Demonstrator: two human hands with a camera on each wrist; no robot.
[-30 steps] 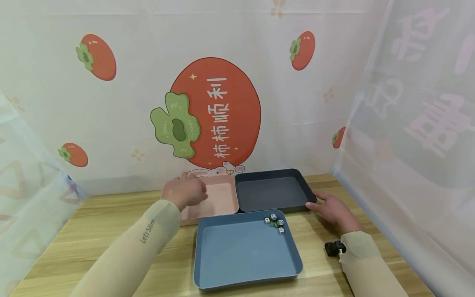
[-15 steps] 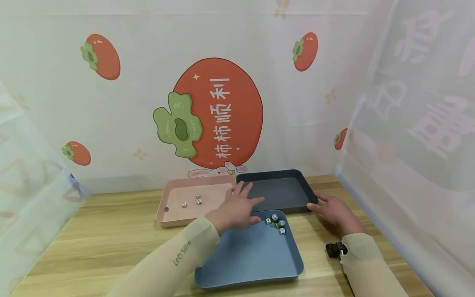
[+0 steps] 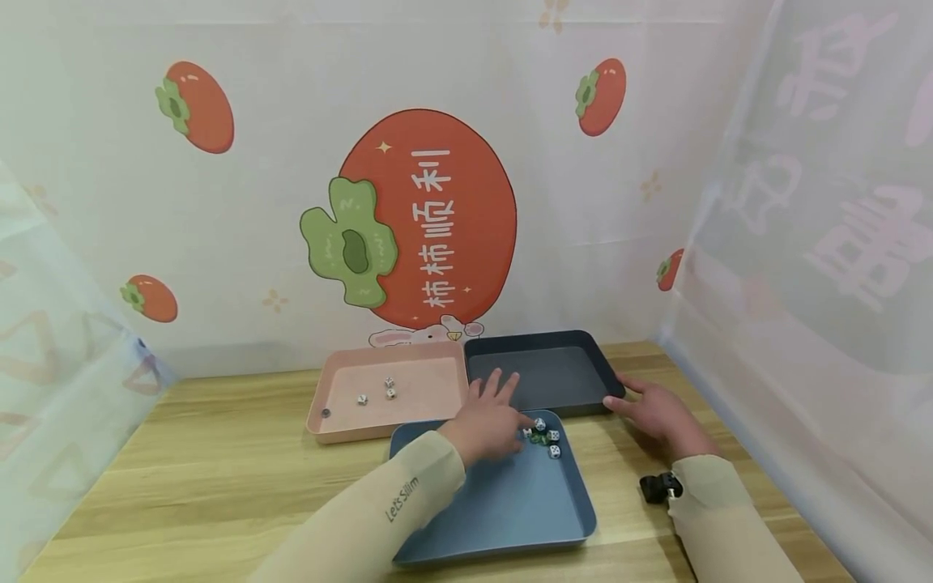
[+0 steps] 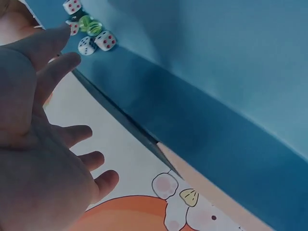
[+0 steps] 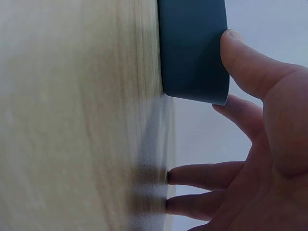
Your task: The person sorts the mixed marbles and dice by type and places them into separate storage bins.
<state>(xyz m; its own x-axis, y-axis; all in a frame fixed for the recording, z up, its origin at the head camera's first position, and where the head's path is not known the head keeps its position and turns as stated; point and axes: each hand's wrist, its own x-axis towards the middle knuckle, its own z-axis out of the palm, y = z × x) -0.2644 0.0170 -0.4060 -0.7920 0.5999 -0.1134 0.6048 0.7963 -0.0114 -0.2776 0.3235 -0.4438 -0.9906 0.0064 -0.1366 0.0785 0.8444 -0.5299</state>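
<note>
My left hand [image 3: 487,427] hovers over the blue tray [image 3: 510,510], palm down with fingers spread, beside a cluster of dice in its far right corner. Several white dice [image 3: 555,452] lie there around green glass marbles [image 4: 91,26]. In the left wrist view the thumb and forefinger are nearest the dice; no die is seen held. My right hand [image 3: 652,414] holds the near right corner of the dark grey tray [image 3: 545,409]. Its thumb lies on the rim and the forefinger on the adjoining side, while other fingers [image 5: 207,175] reach down to the tabletop.
A pink tray [image 3: 353,433] at the back left holds three white dice [image 3: 362,399] and a small dark round piece [image 3: 325,413]. All the trays sit close together on a wooden table [image 3: 219,470]. A black device [image 3: 660,488] is by the right wrist. Printed cloth [image 3: 255,202] stands behind.
My left hand has moved right from above the pink tray to the dice in the blue tray, uncovering the pink tray's contents. The right hand stays at the dark tray's corner.
</note>
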